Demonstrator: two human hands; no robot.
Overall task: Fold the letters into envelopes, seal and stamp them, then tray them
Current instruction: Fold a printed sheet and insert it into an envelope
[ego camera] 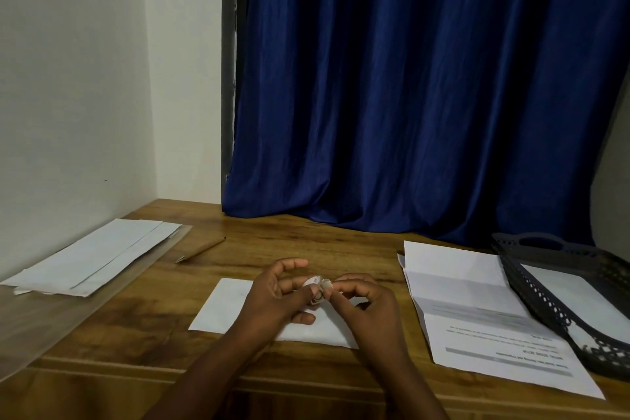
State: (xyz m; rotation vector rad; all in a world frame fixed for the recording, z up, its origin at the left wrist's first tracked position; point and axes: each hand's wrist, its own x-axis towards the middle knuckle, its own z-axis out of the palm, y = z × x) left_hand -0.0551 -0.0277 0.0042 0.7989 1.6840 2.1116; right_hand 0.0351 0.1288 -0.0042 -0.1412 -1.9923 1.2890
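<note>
A small roll of stamps (314,287) sits pinched in the left hand (276,297), thumb curled against its near side and fingers behind it, the forefinger lifted clear above. Just to its right, the right hand (366,300) nips a single stamp (328,283) between thumb and forefinger, its serrated edge showing, right beside the roll; whether the stamp is torn free cannot be told. Directly beneath both hands a white envelope (225,307) lies flat on the wooden desk (306,242), partly covered by them. Right of the grip, a creased printed letter (477,317) lies unfolded, its far edge beside a black perforated tray (552,286) that holds a white envelope or sheet (576,297). Left of the grip and farther off, a loose stack of envelopes (92,259) rests on a clear plastic sleeve (68,314), with a pencil (201,249) lying between that stack and the hands. Behind everything hangs a dark blue curtain (409,95).
</note>
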